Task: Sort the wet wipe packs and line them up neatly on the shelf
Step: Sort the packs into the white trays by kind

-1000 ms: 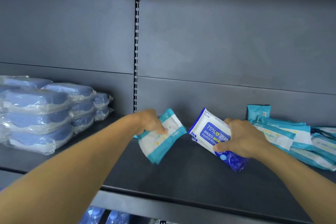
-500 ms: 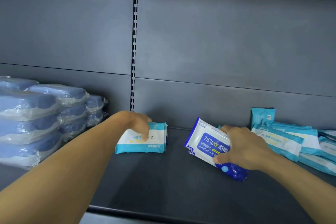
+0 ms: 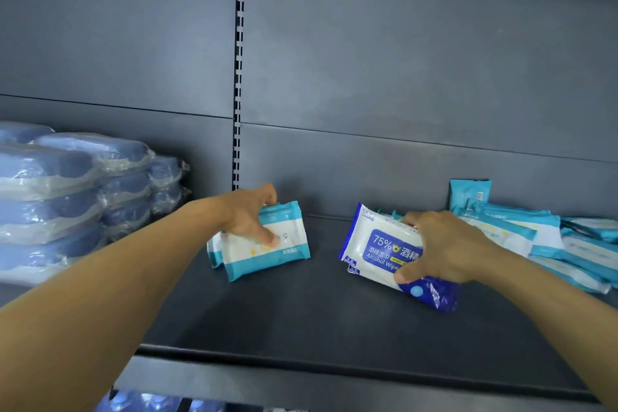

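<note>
White wet wipe packs with teal end bands (image 3: 267, 246), at least two set one behind the other, stand on a long edge at the centre of the dark shelf (image 3: 334, 318), their printed face leaning toward the near side and slightly skewed. To their right and well apart from them, a larger white-and-dark-blue alcohol wipe pack (image 3: 384, 252) labelled "75% Alcohol Wipe" lies tilted, its left end raised and its dark-blue right end low on the shelf. Farther right, a loose pile of teal-and-white packs (image 3: 535, 237) lies overlapping against the back panel, with one pack upright at the rear.
</note>
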Action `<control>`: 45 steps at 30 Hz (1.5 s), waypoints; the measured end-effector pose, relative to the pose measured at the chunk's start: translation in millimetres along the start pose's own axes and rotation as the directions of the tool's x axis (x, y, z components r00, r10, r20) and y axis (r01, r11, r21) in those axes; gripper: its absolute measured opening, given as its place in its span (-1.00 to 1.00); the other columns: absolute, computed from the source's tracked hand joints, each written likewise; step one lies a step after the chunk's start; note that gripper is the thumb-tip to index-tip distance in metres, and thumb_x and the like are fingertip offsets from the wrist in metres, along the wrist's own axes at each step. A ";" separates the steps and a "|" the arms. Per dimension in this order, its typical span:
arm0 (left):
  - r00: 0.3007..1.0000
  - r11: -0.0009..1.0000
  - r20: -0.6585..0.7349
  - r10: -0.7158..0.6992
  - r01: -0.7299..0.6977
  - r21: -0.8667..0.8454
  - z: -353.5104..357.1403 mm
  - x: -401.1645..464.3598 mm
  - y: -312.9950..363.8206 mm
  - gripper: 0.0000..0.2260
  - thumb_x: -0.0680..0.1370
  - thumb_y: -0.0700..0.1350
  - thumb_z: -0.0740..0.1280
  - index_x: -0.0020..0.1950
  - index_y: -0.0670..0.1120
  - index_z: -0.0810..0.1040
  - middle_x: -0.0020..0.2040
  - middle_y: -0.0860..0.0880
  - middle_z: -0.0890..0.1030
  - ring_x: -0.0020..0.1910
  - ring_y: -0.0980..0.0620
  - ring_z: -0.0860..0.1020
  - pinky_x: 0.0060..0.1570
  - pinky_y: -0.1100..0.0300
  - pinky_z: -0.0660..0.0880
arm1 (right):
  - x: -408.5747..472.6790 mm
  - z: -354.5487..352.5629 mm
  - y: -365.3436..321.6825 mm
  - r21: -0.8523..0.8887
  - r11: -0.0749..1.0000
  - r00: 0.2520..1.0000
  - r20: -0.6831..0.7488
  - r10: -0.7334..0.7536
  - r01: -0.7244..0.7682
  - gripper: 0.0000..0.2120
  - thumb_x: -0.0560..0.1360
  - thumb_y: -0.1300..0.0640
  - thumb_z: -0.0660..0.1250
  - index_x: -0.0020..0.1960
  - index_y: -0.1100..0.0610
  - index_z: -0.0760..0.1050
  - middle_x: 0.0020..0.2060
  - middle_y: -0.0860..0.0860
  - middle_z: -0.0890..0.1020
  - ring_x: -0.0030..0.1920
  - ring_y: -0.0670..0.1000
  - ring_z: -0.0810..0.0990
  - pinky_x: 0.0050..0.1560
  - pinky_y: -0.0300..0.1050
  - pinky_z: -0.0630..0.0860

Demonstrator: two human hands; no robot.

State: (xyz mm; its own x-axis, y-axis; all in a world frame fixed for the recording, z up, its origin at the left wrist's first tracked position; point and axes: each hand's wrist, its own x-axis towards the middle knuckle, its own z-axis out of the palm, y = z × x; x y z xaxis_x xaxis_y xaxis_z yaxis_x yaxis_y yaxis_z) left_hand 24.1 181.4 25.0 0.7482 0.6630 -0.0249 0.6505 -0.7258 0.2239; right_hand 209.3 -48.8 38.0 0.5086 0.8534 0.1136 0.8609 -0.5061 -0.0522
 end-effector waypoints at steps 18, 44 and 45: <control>0.997 0.934 -0.046 0.054 -0.035 0.356 15.8 -62.4 86.5 -0.30 0.45 0.06 0.39 0.49 0.05 0.10 0.31 0.01 0.47 0.24 -0.09 0.47 0.13 0.05 0.44 | -20.6 -2.2 12.3 -0.028 0.995 0.990 0.109 -0.092 0.095 -0.31 0.40 -0.18 0.41 0.40 0.04 0.23 0.29 0.01 0.47 0.20 0.07 0.48 0.16 -0.05 0.45; 0.988 0.968 -0.041 -0.150 0.138 -0.210 152.8 -282.6 244.4 -0.70 0.47 0.04 0.42 0.10 -0.07 0.48 0.02 -0.06 0.60 -0.12 -0.03 0.52 -0.16 0.18 0.38 | -269.0 59.4 170.5 0.482 0.850 0.960 0.059 -0.273 0.212 -0.63 0.43 -0.02 0.44 0.12 0.11 0.42 0.00 -0.03 0.59 -0.02 0.00 0.58 -0.07 -0.11 0.46; 0.986 0.962 -0.019 -0.164 0.156 -0.226 168.6 -290.5 249.5 -0.72 0.47 0.05 0.42 0.06 -0.07 0.47 -0.02 -0.06 0.60 -0.13 -0.03 0.53 -0.17 0.18 0.39 | -278.3 73.5 176.8 0.508 0.838 0.956 0.086 -0.279 0.199 -0.64 0.43 -0.02 0.44 0.12 0.10 0.42 -0.01 -0.04 0.60 -0.05 -0.01 0.59 -0.08 -0.11 0.48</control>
State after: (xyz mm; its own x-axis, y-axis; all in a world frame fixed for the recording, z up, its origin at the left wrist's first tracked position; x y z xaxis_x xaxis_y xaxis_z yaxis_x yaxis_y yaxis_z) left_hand -9.0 -223.3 -76.1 0.6287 0.7765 -0.0424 0.7124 -0.5532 0.4317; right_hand 220.9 -366.7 -75.8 0.2472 0.9682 0.0383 0.8292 -0.1909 -0.5253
